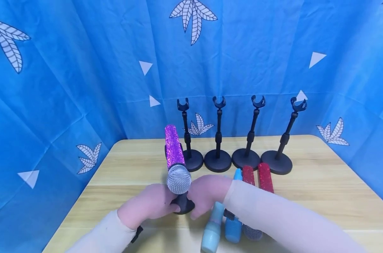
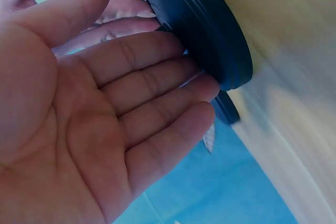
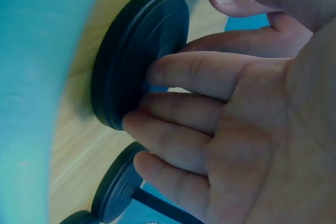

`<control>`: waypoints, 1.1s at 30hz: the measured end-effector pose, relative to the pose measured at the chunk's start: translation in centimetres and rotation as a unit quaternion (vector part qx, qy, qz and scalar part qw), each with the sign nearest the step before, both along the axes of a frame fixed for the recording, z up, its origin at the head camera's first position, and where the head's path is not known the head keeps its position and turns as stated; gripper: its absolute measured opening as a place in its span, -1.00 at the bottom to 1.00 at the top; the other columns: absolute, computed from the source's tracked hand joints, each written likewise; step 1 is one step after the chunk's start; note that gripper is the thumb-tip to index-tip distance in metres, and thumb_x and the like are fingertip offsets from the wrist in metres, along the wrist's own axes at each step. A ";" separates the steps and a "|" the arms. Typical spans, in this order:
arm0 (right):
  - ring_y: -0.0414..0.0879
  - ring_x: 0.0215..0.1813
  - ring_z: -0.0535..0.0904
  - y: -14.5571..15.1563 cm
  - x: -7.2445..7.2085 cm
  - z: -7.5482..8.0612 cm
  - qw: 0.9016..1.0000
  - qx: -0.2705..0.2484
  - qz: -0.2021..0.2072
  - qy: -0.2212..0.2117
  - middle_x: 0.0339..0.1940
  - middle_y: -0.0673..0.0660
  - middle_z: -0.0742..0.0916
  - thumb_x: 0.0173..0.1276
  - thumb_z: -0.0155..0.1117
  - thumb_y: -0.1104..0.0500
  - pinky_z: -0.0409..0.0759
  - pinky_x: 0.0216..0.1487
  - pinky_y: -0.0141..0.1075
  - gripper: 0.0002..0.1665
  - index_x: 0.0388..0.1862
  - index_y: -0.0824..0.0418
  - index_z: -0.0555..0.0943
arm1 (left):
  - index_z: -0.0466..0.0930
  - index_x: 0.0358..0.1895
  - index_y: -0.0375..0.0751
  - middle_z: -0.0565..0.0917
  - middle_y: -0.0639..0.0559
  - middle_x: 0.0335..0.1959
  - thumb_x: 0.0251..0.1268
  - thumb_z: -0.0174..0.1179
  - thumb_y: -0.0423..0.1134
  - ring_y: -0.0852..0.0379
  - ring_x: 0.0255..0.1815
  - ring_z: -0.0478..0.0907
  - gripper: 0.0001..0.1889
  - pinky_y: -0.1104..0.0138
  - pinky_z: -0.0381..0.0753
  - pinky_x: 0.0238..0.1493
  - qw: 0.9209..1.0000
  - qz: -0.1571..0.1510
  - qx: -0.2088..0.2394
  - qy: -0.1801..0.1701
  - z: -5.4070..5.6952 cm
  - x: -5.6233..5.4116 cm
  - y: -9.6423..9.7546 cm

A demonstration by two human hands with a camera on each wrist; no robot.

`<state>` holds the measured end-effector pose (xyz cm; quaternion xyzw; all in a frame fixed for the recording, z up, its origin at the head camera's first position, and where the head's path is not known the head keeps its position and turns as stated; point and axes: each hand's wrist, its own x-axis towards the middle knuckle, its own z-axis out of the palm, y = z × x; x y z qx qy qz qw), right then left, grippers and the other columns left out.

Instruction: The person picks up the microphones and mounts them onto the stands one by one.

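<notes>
Left hand (image 1: 151, 202) and right hand (image 1: 208, 192) flank a stand's round black base (image 1: 186, 208).
Fingers nearly straight, tips touching its smooth surface; just above them slants a purple-sequined microphone (image 1: 174, 149) with a silver mesh ball. Beyond rise four slim stands (image 1: 218, 162) with C-shaped clips; beside the right fingers lies a pale-blue microphone (image 1: 211, 234).

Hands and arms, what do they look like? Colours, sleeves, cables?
Bare left hand and right hand, no gloves. Plain whitish long sleeves: left sleeve, right sleeve. Small black fitting by the left wrist, dark piece by the right. No cables or markings visible on the sleeves.
</notes>
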<state>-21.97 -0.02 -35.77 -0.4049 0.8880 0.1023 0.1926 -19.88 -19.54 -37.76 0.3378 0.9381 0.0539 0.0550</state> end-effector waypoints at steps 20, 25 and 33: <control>-0.06 0.42 0.43 -6.8 -6.8 -1.5 0.998 -0.033 -0.050 0.010 0.59 0.00 0.31 0.26 0.26 -0.29 0.44 0.32 -0.17 -0.15 0.50 -0.01 0.44 | 0.56 -0.40 -0.09 0.48 0.05 -0.52 0.35 0.29 0.12 0.10 -0.50 0.44 -0.64 0.16 0.48 -0.37 0.981 0.163 -0.093 -0.046 0.1 -7.6 -4.7; -0.03 0.49 0.35 -8.1 -8.4 -1.9 0.997 -0.047 -0.062 0.002 0.62 0.00 0.25 0.31 0.21 -0.27 0.41 0.35 -0.16 -0.14 0.55 -0.01 0.36 | 0.56 -0.42 -0.11 0.51 0.04 -0.52 0.34 0.31 0.09 0.08 -0.48 0.48 -0.64 0.13 0.53 -0.31 0.979 0.180 -0.079 -0.054 -0.5 -9.7 -6.0; -0.12 0.26 0.49 -8.8 -10.5 -2.6 0.994 -0.075 -0.075 -0.007 0.63 0.06 0.24 0.35 0.17 -0.14 0.47 0.22 -0.24 -0.15 0.58 0.11 0.30 | 0.56 -0.39 -0.12 0.55 0.03 -0.45 0.27 0.38 0.02 0.03 -0.37 0.55 -0.69 0.06 0.55 -0.19 0.981 0.181 -0.055 -0.045 -1.3 -12.4 -7.0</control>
